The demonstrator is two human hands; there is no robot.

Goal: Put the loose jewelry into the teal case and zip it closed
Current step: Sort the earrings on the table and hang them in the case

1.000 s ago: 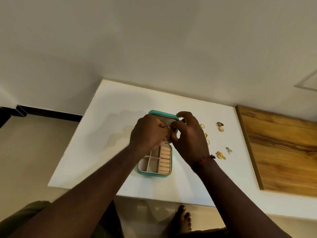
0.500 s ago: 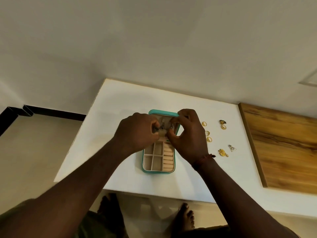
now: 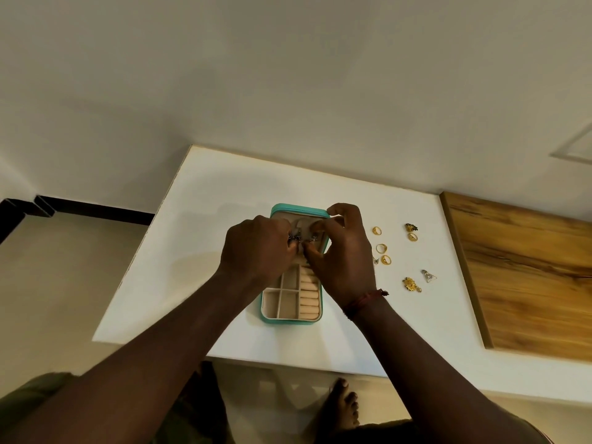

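Observation:
The teal case (image 3: 290, 319) lies open on the white table (image 3: 198, 251), its beige compartments and ring rolls showing near me. Both hands meet over the raised lid half. My left hand (image 3: 256, 251) pinches a small dark piece of jewelry (image 3: 294, 237) at the lid's inner panel. My right hand (image 3: 342, 254) pinches another small piece (image 3: 312, 240) right beside it. Loose on the table to the right lie gold rings (image 3: 381, 248), a dark-topped gold piece (image 3: 411, 227), a gold brooch-like piece (image 3: 411, 284) and a silvery pendant (image 3: 428, 276).
A wooden board (image 3: 525, 277) covers the table's right end. A wall rises just behind the table. The table's near edge (image 3: 288, 363) is close to my body, with my bare foot (image 3: 341, 405) on the floor below it.
The view has shifted slightly. My left hand has drawn a little to the left, uncovering the lid's inner panel, and both hands now pinch small pieces there.

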